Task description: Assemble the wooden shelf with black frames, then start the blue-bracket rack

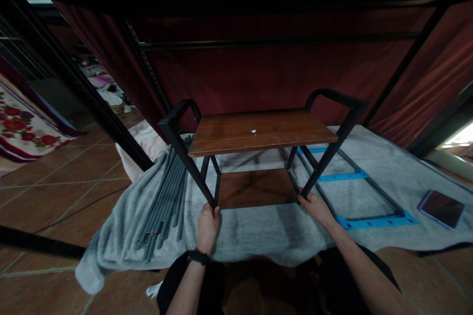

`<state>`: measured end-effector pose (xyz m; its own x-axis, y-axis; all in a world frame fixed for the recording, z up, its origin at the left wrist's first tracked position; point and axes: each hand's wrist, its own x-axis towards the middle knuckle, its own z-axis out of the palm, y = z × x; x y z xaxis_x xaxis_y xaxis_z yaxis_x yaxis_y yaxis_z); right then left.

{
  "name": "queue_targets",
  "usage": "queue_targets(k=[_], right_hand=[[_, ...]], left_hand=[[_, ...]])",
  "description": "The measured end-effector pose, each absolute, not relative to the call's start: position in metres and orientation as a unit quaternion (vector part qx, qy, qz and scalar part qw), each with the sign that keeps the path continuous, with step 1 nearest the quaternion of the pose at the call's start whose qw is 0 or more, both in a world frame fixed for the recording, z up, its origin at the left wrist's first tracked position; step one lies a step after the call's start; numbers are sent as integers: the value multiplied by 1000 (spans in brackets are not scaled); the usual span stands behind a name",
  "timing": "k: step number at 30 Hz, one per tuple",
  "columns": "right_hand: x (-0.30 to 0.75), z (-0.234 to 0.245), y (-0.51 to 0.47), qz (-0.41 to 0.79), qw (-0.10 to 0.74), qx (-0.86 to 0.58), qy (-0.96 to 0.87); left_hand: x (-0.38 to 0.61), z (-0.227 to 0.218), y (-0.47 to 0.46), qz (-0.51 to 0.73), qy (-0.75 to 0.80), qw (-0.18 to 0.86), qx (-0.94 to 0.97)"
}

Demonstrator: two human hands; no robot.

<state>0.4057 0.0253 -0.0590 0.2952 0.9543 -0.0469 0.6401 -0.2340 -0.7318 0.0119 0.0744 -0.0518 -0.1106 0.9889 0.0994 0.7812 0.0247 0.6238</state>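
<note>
The fingers of my left hand point(207, 226) close on the lower front corner of a two-tier rack of brown wood-grain boards and black metal tubing point(262, 140), and those of my right hand point(313, 205) close on the opposite lower front corner; the undersides of both grips are hidden. The rack lies directly ahead of the fingers, between and beyond them. Its long axis runs left to right across my view, roughly parallel to the line joining my hands, so neither hand is clearly nearer: each has its own end. From the grips, the black side posts rise and lean outward to curved handles, well above my fingers. The lower brown board point(254, 188) lies just beyond the fingers; the upper board, bearing a small white spot point(253, 131), is higher. Whether the feet bear on the fleecy grey blanket point(258, 236) beneath, I cannot tell.

Farther out, a bundle of slim grey rods point(166, 197) lies left of my left hand, lengthwise away from me. Beside my right forearm lies a flat ladder-like frame with blue crosspieces point(377, 223); beyond it, rightmost, a dark-screened phone point(442, 209).
</note>
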Motion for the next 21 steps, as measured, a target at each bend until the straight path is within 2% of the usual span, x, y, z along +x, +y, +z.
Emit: queue_targets(k=[6, 13, 21], right_hand=[[405, -61, 26, 237, 313, -741, -544], [407, -61, 25, 243, 337, -727, -547], [407, -63, 25, 242, 336, -730, -543]], left_hand=[[6, -58, 74, 299, 678, 192, 644], [0, -59, 80, 338, 704, 292, 552], [2, -55, 88, 377, 720, 358, 459]])
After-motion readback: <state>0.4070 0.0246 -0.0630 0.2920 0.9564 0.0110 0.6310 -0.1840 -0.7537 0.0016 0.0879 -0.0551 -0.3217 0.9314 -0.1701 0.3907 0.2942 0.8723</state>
